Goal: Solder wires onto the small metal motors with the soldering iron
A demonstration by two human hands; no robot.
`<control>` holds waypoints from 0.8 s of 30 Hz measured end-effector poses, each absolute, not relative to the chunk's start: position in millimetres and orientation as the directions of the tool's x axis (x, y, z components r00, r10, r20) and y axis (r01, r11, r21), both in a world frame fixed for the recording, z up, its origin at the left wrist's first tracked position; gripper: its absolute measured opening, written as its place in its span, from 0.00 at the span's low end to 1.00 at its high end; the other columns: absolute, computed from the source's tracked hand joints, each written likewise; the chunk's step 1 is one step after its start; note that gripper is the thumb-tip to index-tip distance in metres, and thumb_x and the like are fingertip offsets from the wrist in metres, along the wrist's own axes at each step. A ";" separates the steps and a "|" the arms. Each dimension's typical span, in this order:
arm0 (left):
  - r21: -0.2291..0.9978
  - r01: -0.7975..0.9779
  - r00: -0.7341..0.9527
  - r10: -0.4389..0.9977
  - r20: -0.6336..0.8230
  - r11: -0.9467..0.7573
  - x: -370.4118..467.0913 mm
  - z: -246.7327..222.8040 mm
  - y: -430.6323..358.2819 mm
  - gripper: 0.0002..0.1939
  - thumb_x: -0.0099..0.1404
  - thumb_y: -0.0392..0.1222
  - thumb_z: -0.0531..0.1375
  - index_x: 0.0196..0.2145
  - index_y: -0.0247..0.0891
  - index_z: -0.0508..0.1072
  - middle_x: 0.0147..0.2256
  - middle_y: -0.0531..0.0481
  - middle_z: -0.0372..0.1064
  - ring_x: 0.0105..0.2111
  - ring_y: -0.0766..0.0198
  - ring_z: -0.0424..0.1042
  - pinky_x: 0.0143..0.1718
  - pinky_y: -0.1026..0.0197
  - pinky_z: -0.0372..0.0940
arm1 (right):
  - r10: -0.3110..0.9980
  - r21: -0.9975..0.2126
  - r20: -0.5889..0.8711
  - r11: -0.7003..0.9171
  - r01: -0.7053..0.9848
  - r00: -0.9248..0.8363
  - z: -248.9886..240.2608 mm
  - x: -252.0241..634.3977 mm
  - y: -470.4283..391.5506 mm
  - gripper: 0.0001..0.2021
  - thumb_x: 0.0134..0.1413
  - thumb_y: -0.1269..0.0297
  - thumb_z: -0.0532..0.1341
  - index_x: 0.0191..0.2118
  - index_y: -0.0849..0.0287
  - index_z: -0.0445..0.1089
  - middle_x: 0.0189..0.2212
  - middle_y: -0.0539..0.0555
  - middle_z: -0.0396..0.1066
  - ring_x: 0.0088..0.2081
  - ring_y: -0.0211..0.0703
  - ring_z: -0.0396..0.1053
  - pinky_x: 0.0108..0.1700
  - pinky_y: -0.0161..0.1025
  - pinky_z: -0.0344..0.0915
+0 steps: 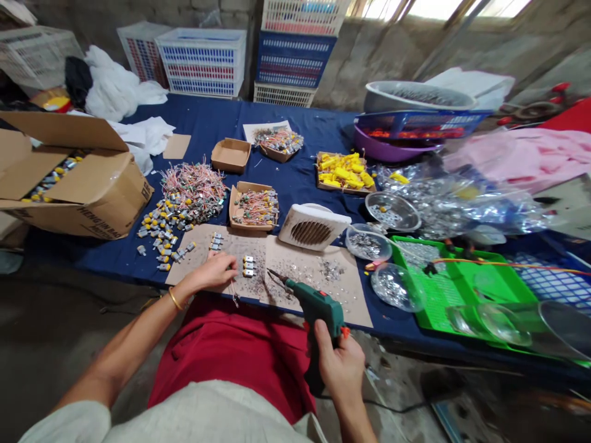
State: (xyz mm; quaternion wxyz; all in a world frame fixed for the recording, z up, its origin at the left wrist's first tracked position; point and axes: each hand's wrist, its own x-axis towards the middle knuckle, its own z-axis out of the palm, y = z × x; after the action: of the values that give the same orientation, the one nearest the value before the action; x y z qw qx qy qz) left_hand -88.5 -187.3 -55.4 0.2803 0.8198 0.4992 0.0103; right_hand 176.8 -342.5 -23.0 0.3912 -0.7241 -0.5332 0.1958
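My right hand (339, 363) is wrapped round the handle of a green and black soldering gun (318, 301). Its dark tip points left over the cardboard, just right of a short column of small motors (248, 266) with white and yellow ends. Left of that column, my left hand (217, 271) is closed, fingertips pinched together. From them hangs a thin wired part (235, 295) with a small dark end, near the table's front edge. Above my left hand more small motors (215, 241) stand on the cardboard sheet (198, 237).
Left lies a heap of wired motors (194, 187) beside an open carton (106, 191). Behind the cardboard are a box of wired motors (253, 206) and a white vent fan (314, 227). Right are bowls of metal bits (397, 286), a green tray (489, 277) and yellow parts (346, 170).
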 end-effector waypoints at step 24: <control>0.200 0.843 0.519 0.852 -0.065 -0.499 -65.9 -2.9 -162.6 0.16 0.68 0.43 0.51 0.28 0.36 0.74 0.32 0.42 0.73 0.37 0.57 0.68 0.48 0.51 0.48 | 0.890 -0.850 0.100 -0.157 0.503 0.446 -25.9 194.2 -344.2 0.28 0.53 0.38 0.56 0.18 0.59 0.67 0.12 0.52 0.65 0.18 0.42 0.65 0.18 0.34 0.59</control>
State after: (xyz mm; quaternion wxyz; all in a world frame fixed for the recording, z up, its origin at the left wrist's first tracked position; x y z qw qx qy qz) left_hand -65.9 -162.6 -2.9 0.1034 0.8655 0.4897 0.0212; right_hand 194.2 -344.2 -25.9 0.4391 -0.7281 -0.4782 0.2200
